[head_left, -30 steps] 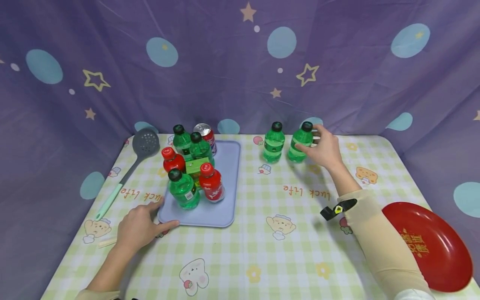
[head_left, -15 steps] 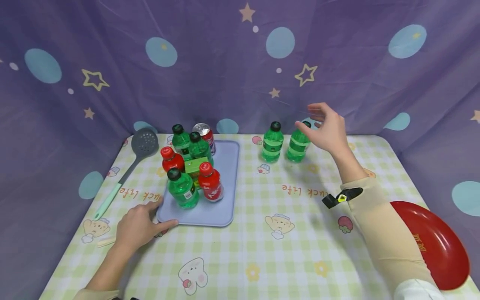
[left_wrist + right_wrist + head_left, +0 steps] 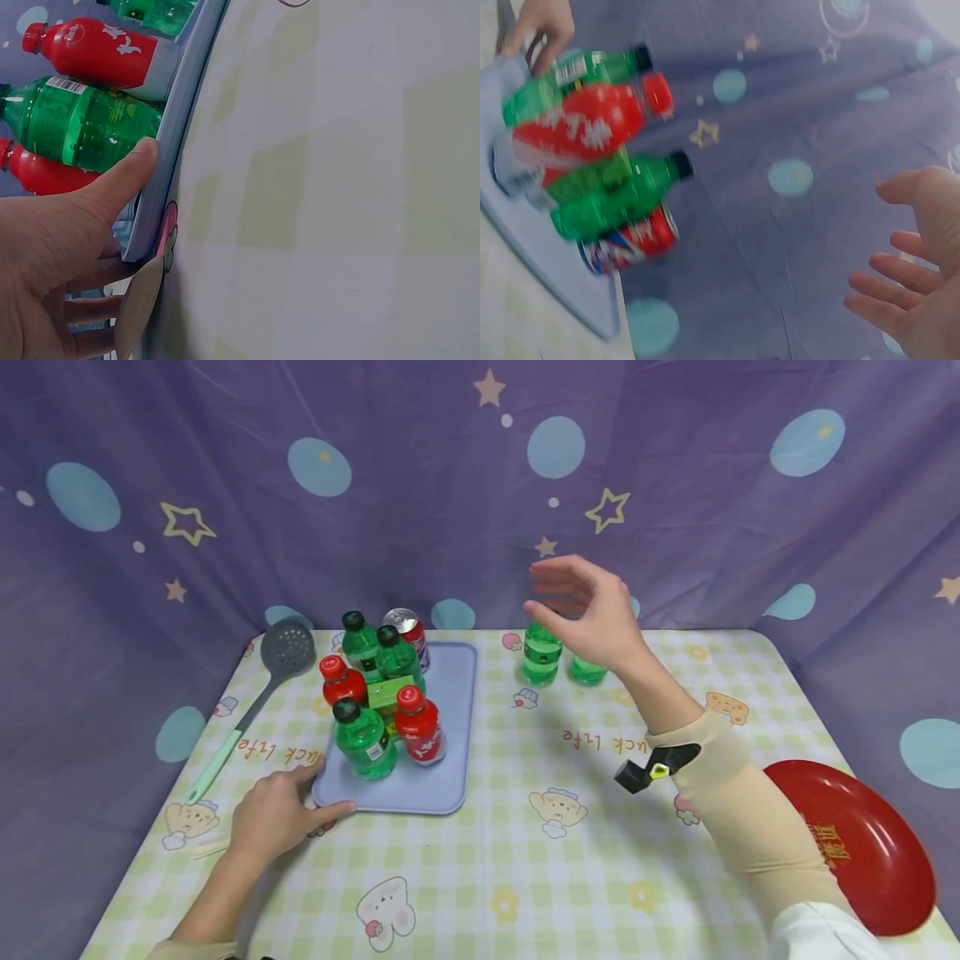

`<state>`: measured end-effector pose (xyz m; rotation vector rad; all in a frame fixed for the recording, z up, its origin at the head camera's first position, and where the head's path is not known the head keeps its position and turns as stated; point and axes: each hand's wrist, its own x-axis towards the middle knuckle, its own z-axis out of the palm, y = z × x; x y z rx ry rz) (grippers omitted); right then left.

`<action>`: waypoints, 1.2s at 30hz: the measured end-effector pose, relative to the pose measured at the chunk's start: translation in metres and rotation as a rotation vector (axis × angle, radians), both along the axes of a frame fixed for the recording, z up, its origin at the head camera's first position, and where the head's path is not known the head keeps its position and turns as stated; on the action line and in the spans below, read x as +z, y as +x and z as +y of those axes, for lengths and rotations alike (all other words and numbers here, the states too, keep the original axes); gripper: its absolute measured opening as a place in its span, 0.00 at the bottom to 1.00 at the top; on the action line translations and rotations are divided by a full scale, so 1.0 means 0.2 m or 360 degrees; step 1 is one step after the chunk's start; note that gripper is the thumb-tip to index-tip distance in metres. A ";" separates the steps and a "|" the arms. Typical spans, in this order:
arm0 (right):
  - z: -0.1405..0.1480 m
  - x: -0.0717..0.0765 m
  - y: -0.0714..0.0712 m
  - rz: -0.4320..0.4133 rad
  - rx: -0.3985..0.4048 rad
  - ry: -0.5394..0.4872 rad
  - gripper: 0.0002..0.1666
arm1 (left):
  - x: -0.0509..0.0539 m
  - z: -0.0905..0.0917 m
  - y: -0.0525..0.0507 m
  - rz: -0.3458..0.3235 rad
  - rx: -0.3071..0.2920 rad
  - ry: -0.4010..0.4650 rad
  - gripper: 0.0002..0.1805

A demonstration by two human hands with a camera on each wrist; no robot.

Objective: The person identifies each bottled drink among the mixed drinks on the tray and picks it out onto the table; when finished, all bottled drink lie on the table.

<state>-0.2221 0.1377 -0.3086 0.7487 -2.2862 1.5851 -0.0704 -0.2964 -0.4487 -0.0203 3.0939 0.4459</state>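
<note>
My left hand [image 3: 273, 814] rests at the near left corner of a pale blue tray [image 3: 450, 777], thumb along the front edge and fingers beside the left edge. On the tray stand several green bottles, one of them nearest [image 3: 367, 747], two red bottles, one at the front right [image 3: 422, 735], a green carton [image 3: 390, 696] and a soda can [image 3: 418, 647]. My right hand [image 3: 596, 614] hovers in the air with fingers spread and holds nothing. Behind it, two green bottles stand on the table, the left bottle [image 3: 542, 662] and the partly hidden right bottle [image 3: 587, 672].
A slotted skimmer [image 3: 288, 650] with a mint handle lies left of the tray. At the right edge lies a red plate [image 3: 877, 860], partly behind my right forearm. A pale stick [image 3: 212, 847] pokes out beside my left wrist. A purple curtain [image 3: 420, 527] backs the table.
My right hand has let go of the right green bottle, risen, and moved left over the two bottles. The left hand has stayed at the tray corner.
</note>
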 end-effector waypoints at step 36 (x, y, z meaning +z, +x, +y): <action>-0.59 -0.48 0.26 0.0032 0.0316 0.0378 0.44 | 0.00 0.00 0.00 0.0021 0.0001 0.0019 0.56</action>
